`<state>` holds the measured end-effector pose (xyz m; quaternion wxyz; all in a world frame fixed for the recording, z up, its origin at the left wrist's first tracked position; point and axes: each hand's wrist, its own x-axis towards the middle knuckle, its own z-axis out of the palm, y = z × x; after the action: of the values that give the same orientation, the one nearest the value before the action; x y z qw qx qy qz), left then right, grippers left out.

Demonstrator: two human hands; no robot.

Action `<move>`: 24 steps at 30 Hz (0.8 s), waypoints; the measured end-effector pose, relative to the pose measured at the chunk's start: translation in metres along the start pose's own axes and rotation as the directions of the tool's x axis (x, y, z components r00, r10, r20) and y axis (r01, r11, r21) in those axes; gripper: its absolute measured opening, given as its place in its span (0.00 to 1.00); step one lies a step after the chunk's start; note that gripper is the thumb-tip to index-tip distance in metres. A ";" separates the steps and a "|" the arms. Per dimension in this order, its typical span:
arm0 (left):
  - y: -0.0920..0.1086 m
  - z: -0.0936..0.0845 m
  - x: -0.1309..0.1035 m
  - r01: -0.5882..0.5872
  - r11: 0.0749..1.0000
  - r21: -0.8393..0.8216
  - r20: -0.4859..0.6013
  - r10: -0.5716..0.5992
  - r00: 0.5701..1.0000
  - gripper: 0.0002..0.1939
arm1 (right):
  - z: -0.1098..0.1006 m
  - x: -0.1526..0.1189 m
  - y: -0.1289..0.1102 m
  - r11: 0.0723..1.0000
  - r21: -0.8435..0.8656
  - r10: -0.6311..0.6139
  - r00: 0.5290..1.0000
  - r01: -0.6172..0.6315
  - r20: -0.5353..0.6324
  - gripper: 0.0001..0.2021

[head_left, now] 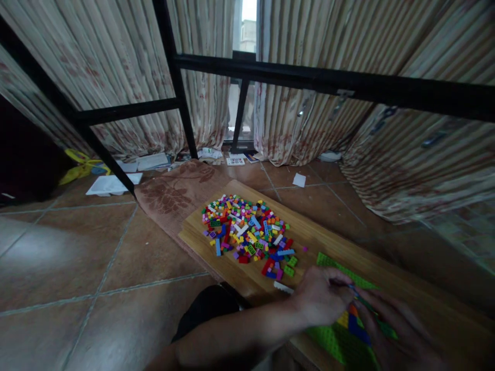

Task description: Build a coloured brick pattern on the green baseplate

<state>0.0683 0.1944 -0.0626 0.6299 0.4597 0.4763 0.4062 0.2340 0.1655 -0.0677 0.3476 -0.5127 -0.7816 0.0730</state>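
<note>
Over a green baseplate point(328, 337), my left hand point(320, 296) is closed in a pinch, its fingertips on a small bluish toy brick point(351, 287). Facing it from the right, my right hand point(402, 330) has its thumb and fingers bent around a dark green piece point(367, 304), largely covered by the fingers; the two hands' fingertips meet. Below them, blue bricks point(358, 330) and yellow bricks point(343, 319) sit on the baseplate, with a bit of orange beside them. A white strip-shaped brick point(283, 287) lies by my left wrist.
A large heap of loose coloured bricks point(251, 232) covers the far part of the wooden board point(313, 232). A brown patterned mat point(174, 190) lies beyond. Black metal bars point(309, 77) cross in front of curtains. A white tray point(112, 184) and papers rest on the tiled floor.
</note>
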 end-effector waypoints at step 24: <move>0.013 -0.020 0.009 -0.235 0.900 0.366 0.036 0.239 0.970 0.13 | -0.024 0.026 0.004 0.880 0.356 0.379 0.917 -0.314 -0.128 0.13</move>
<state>0.0497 0.2098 -0.0548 0.4761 0.6218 0.4878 0.3856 0.2462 0.1837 -0.0391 0.4837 -0.5840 -0.6161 0.2132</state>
